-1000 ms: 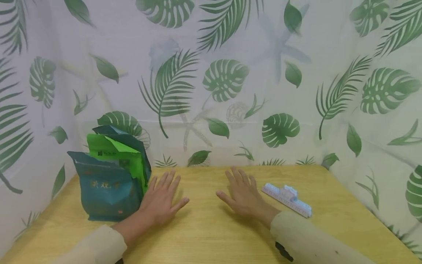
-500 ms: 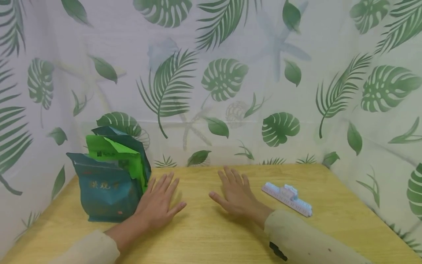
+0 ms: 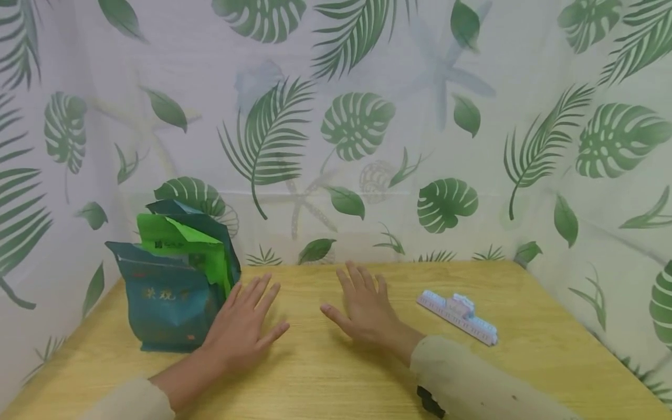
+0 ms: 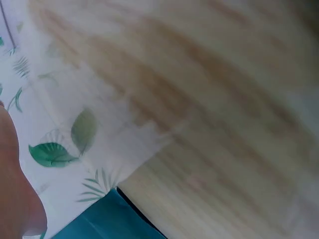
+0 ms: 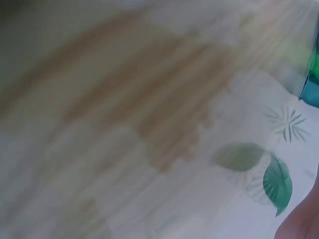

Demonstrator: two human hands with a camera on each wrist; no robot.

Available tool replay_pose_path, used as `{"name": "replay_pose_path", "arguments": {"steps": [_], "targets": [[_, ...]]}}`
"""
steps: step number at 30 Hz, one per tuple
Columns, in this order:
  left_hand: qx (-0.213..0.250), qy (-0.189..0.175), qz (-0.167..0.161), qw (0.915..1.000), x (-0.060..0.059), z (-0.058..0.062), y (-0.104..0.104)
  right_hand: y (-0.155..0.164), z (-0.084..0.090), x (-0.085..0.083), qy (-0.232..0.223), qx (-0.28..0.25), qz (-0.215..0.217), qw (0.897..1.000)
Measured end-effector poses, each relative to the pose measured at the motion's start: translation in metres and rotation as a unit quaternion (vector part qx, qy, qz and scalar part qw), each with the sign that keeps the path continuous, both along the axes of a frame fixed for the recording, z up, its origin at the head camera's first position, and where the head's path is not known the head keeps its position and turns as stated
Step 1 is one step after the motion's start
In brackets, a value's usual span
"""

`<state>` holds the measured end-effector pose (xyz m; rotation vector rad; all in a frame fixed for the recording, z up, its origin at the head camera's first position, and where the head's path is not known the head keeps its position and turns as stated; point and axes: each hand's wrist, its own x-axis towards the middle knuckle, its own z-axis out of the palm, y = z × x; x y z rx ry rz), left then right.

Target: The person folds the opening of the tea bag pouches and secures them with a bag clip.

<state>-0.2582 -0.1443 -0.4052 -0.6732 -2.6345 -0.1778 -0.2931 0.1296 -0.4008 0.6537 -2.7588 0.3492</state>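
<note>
Head view: both hands lie flat on the wooden tabletop (image 3: 325, 373), palms down, fingers straight and slightly spread, holding nothing. The left hand (image 3: 242, 329) rests just beside the right edge of a dark teal pouch (image 3: 168, 306); whether its little finger touches the pouch cannot be told. The teal pouch stands upright at the left of the tabletop near the back, its long axis vertical and its printed face turned toward the camera, with faint gold lettering across the front and a crumpled top edge. Behind it stands a bright green pouch (image 3: 184, 242), also upright, its top folded over, with another dark teal layer showing behind that. The right hand (image 3: 364, 312) lies near the middle of the tabletop, fingers pointing toward the leaf-print curtain (image 3: 367, 128). To its right, apart from it, lies a pale blue sealing clip (image 3: 457, 318), its long axis running diagonally from near-right to far-left, with a raised block at its middle. Cream sleeves cover both forearms.

Left wrist view: blurred wood grain fills most of the frame; a corner of the teal pouch (image 4: 107, 221) shows at the bottom, against the curtain, and a bit of the hand at the left edge.

Right wrist view: blurred tabletop and curtain, with a sliver of teal and green pouch (image 5: 313, 74) at the right edge.
</note>
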Motion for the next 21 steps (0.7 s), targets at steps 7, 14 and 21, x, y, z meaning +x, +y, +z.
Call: {"name": "replay_pose_path", "arguments": {"steps": [7,14,21], "targets": [[-0.005,0.062,-0.019,0.9979,0.003,0.003,-0.011,-0.012,-0.002,0.003,0.012,0.023,0.015,1.0],[0.023,0.164,-0.078,0.9832,0.009,0.005,-0.015,-0.026,-0.002,0.004,0.023,0.018,0.032,0.999],[0.068,0.25,-0.128,0.9573,0.009,0.01,-0.021,-0.037,-0.002,0.003,0.031,0.016,0.04,0.999]]}}
